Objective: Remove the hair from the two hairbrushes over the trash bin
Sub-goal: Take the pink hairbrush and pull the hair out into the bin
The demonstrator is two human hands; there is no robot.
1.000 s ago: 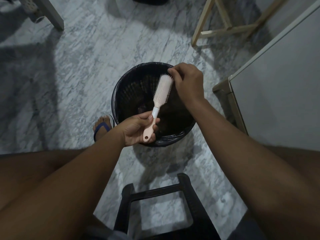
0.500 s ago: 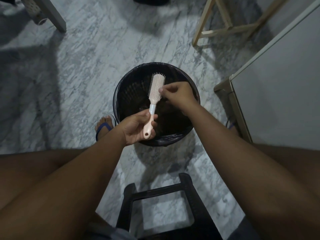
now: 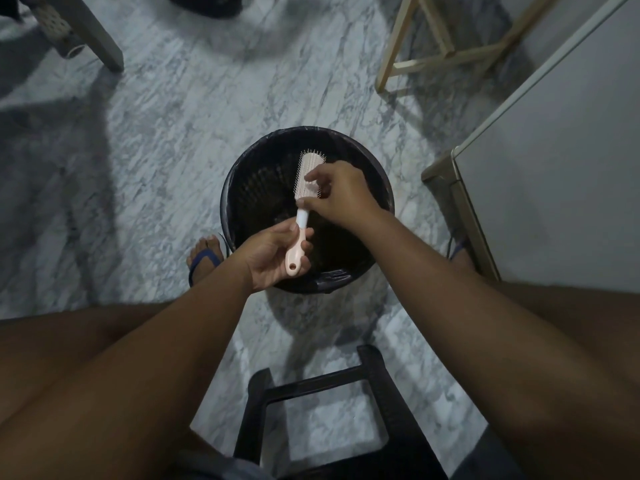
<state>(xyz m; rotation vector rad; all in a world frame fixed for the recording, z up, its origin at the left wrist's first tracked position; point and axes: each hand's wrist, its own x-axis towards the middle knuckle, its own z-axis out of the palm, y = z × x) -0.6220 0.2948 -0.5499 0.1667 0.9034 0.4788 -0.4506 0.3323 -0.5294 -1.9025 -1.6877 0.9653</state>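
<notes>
A pale pink hairbrush [image 3: 306, 174] with a white neck is held over the round black trash bin [image 3: 242, 174], which has a dark liner. My left hand [image 3: 273, 254] grips the brush's handle near the bin's front rim. My right hand [image 3: 341, 194] is over the bin, its thumb and forefinger pinching at the bristles on the lower half of the brush head. Whether hair sits between those fingers is too small to tell. Only one hairbrush is in view.
A black plastic stool [image 3: 329, 420] stands between my legs, close to me. My left foot in a blue sandal [image 3: 204, 261] rests beside the bin. A white cabinet [image 3: 554, 150] stands at the right, wooden legs [image 3: 422, 60] behind it, a chair leg [image 3: 100, 46] far left.
The right hand moved down from the brush's tip to the lower part of the head. The brush turned a little in the left hand, showing its bristle side more.
</notes>
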